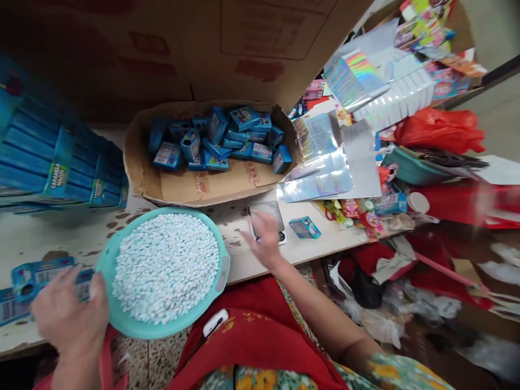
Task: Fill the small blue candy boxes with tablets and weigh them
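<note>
My right hand (265, 238) is over the near part of a small digital scale (271, 210), fingers apart and blurred, with nothing seen in it. Just right of the scale lies a blue candy box (304, 227). On the far left my left hand (71, 311) is over several flat-lying blue boxes (38, 273), thumb and fingers apart. Its fingertips are blurred, and whether they touch a box I cannot tell. Between my hands stands a turquoise basin (225, 271) heaped with small pale blue-white candies (166, 265).
Behind the basin, a cut-down cardboard box (211, 192) holds many blue candy boxes. Stacked blue display cartons (60, 162) stand left. A large carton (195, 49) rises at the back. Shiny holographic sheets (320, 162), a red plastic bag (441, 130) and mixed packets lie right.
</note>
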`<act>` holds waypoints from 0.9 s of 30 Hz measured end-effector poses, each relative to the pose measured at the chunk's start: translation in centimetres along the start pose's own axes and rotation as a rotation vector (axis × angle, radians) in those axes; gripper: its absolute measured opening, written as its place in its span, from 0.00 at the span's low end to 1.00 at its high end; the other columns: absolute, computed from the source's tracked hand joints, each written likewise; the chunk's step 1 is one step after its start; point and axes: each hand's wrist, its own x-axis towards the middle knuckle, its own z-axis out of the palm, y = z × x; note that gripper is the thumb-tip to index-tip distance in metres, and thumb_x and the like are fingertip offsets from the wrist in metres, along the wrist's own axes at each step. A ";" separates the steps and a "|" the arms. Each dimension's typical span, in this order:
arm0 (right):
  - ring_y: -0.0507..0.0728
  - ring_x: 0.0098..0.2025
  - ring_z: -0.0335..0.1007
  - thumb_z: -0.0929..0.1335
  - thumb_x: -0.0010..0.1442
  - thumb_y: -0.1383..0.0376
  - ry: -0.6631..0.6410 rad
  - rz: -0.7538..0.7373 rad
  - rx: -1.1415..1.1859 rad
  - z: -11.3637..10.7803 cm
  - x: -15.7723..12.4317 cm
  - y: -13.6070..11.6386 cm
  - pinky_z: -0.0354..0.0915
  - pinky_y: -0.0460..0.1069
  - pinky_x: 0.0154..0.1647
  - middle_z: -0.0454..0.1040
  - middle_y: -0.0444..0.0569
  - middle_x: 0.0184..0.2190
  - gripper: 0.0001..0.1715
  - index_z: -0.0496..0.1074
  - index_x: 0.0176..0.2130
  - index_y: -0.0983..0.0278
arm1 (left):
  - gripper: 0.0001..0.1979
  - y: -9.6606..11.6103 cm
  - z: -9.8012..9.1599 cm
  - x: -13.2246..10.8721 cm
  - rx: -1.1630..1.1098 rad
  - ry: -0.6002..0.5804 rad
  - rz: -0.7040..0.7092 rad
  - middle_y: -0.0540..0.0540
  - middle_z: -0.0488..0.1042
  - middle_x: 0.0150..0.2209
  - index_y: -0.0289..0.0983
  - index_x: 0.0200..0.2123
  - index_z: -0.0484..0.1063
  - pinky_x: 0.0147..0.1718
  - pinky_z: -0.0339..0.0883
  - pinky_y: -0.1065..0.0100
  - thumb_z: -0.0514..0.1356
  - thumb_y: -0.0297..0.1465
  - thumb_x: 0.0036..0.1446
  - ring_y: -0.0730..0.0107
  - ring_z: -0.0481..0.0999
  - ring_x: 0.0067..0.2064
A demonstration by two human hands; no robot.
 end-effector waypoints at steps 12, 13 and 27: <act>0.61 0.41 0.69 0.69 0.52 0.46 0.087 0.434 -0.066 -8.8 -1.9 12.6 0.66 0.57 0.45 0.72 0.53 0.39 0.32 0.70 0.47 0.66 | 0.18 9.4 4.3 0.9 -0.093 -0.113 0.147 0.41 0.72 0.53 0.39 0.50 0.68 0.59 0.59 0.57 0.54 0.40 0.59 0.58 0.68 0.58; 0.60 0.42 0.69 0.69 0.53 0.47 0.063 0.373 -0.019 -8.2 -1.1 11.6 0.66 0.56 0.45 0.73 0.53 0.40 0.30 0.70 0.47 0.65 | 0.18 10.3 4.3 1.1 -0.109 -0.116 0.151 0.41 0.72 0.52 0.38 0.50 0.68 0.59 0.59 0.57 0.54 0.40 0.60 0.58 0.68 0.58; 0.67 0.56 0.62 0.68 0.57 0.52 0.092 0.251 0.106 -7.8 -1.3 11.4 0.66 0.67 0.52 0.64 0.56 0.54 0.36 0.56 0.61 0.53 | 0.34 26.3 13.3 21.3 -0.155 -0.122 0.151 0.26 0.59 0.60 0.26 0.61 0.54 0.58 0.55 0.53 0.58 0.34 0.54 0.47 0.59 0.62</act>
